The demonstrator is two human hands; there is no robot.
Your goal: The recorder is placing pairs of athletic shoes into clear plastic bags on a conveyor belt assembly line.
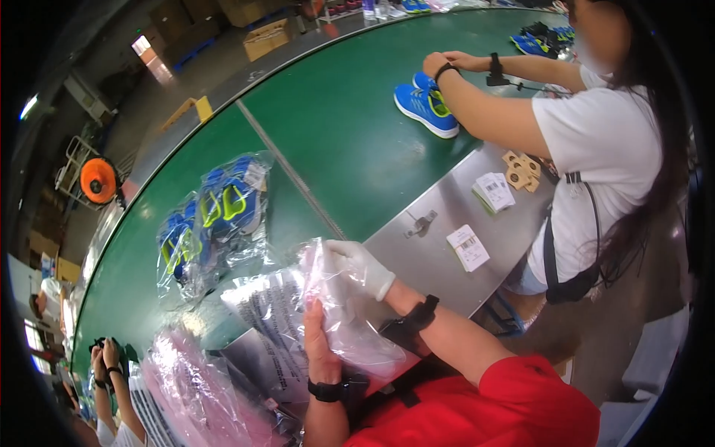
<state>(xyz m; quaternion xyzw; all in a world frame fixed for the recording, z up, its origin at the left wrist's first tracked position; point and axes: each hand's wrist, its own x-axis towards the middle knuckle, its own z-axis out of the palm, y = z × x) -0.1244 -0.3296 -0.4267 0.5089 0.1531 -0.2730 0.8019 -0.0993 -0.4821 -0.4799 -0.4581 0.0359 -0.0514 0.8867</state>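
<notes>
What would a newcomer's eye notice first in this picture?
Probably the bagged blue shoes on the green surface, left of centre. Then perhaps the crinkled plastic bag in the bare left hand and white-gloved right hand, below centre. The round orange object at far left stands out.

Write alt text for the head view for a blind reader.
A bare left hand and white-gloved right hand hold a pinkish clear plastic bag. Beyond, bagged blue shoes lie on a green surface; at right, a co-worker in white has both hands by unbagged blue shoes.
</notes>
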